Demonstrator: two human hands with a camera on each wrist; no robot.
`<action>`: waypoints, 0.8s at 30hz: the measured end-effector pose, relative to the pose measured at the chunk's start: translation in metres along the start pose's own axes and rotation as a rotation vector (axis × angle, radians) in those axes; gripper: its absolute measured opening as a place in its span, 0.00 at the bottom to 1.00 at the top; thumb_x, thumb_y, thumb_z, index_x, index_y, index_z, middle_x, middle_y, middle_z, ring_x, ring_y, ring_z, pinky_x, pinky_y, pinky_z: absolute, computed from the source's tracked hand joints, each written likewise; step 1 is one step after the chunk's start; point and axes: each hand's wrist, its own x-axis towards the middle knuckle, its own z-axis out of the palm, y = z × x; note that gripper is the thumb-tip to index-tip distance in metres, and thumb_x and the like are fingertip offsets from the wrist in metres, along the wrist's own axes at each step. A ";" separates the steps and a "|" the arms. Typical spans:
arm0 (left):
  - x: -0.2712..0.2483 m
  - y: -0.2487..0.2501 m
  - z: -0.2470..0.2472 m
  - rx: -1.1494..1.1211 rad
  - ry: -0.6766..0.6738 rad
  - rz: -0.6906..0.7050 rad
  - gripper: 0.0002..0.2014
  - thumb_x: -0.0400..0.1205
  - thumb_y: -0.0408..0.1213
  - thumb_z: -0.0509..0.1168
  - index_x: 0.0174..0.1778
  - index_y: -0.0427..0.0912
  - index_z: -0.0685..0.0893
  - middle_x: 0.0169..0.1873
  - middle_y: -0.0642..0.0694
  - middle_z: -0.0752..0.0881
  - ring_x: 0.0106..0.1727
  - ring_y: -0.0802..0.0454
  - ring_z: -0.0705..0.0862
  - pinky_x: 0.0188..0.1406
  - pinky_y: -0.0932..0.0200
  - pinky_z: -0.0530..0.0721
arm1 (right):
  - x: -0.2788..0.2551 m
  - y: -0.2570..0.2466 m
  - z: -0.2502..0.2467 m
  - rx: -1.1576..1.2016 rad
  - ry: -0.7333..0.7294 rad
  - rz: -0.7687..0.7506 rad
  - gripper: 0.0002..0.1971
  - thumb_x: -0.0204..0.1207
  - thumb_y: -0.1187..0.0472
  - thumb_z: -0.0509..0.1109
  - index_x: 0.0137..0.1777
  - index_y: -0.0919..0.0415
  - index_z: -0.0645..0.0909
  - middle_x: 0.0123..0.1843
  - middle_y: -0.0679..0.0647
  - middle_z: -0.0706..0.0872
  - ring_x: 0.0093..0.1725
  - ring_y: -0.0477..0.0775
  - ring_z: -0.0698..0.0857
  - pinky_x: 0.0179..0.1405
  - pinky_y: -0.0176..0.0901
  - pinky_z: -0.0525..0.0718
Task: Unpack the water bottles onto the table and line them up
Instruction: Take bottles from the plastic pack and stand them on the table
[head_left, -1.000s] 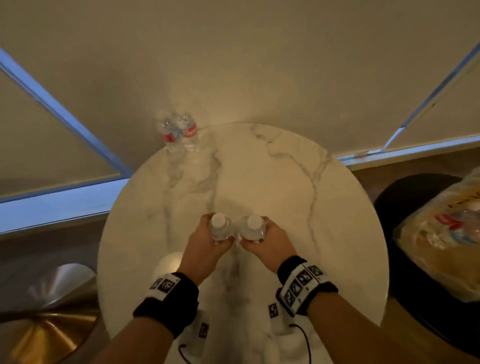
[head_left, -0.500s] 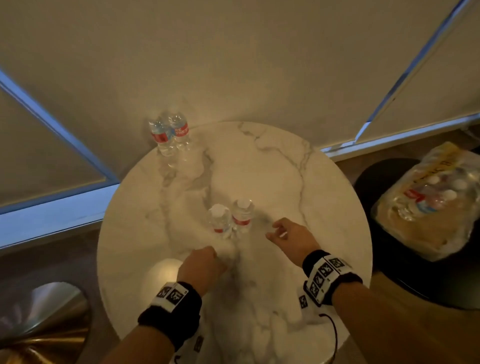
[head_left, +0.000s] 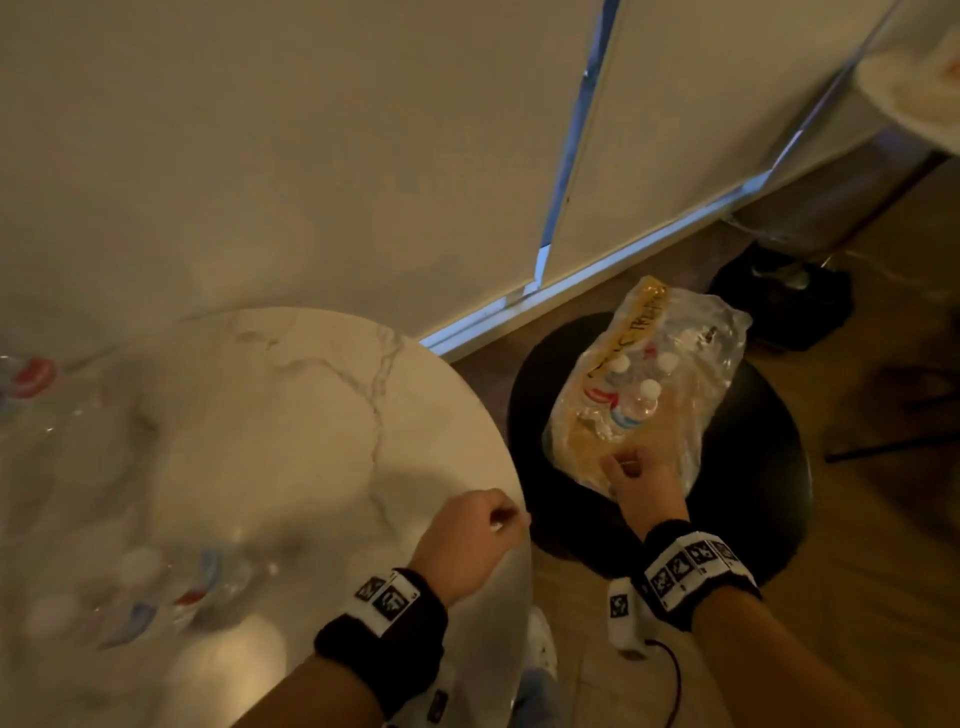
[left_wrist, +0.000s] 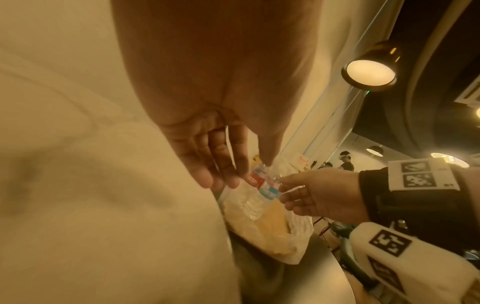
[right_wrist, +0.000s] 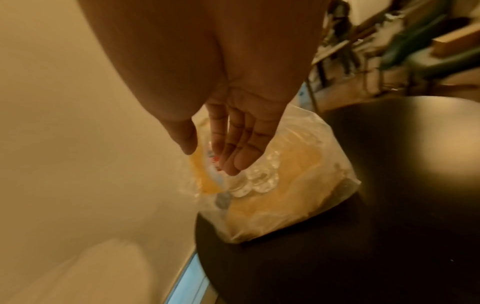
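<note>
Head view: the right hand (head_left: 641, 486) is out over the black stool (head_left: 753, 467), right at the near edge of the pack (head_left: 647, 384) of bottles. Caps show white through the plastic just beyond the knuckles, so the bottles lie ahead of that hand, long axes running away from it and a little to the right. The fingers look loosely bent at the wrap; whether they have hold of it, I cannot tell from here. The left hand (head_left: 470, 535) hangs over the rim of the desk (head_left: 291, 415), curled loosely, nothing in it. Blurred bottles (head_left: 156, 592) stand on the near left of the desk, another bottle (head_left: 26, 382) at its far left edge.

Left wrist view: the left fingers (left_wrist: 221, 164) are slack and close together, empty, pointing toward the pack (left_wrist: 262, 222). Across the gap, the right hand (left_wrist: 319, 195) sits at a labelled bottle (left_wrist: 262, 186) that pokes up from the wrap, fingertips just at it.

Right wrist view: the right fingers (right_wrist: 231, 148) are straight, held narrow, thumb apart, hovering right above the bottles' ribbed bases (right_wrist: 257, 179) in the pack (right_wrist: 285, 191). No grip yet.

So the right hand is the nearer one by a clear margin; the next bottle likely comes out along its own length, toward the person.
</note>
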 end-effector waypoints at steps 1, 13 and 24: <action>0.025 0.014 0.012 -0.030 -0.009 0.008 0.13 0.85 0.49 0.68 0.56 0.44 0.91 0.51 0.49 0.93 0.53 0.57 0.90 0.57 0.59 0.86 | 0.021 0.007 -0.004 0.045 -0.011 0.063 0.16 0.77 0.47 0.71 0.58 0.54 0.80 0.52 0.54 0.88 0.51 0.59 0.88 0.58 0.60 0.86; 0.254 0.067 0.094 -0.086 -0.007 0.024 0.25 0.80 0.45 0.72 0.74 0.51 0.78 0.74 0.47 0.82 0.75 0.45 0.80 0.79 0.43 0.77 | 0.158 0.032 0.001 0.037 -0.088 0.163 0.32 0.70 0.47 0.77 0.72 0.61 0.76 0.66 0.60 0.85 0.63 0.63 0.85 0.55 0.45 0.80; 0.248 0.074 0.084 -0.242 -0.036 0.059 0.40 0.69 0.31 0.82 0.77 0.48 0.75 0.74 0.44 0.81 0.76 0.44 0.78 0.81 0.38 0.74 | 0.131 0.035 -0.034 0.131 -0.011 -0.092 0.33 0.63 0.56 0.83 0.69 0.51 0.75 0.58 0.45 0.84 0.58 0.47 0.83 0.57 0.41 0.78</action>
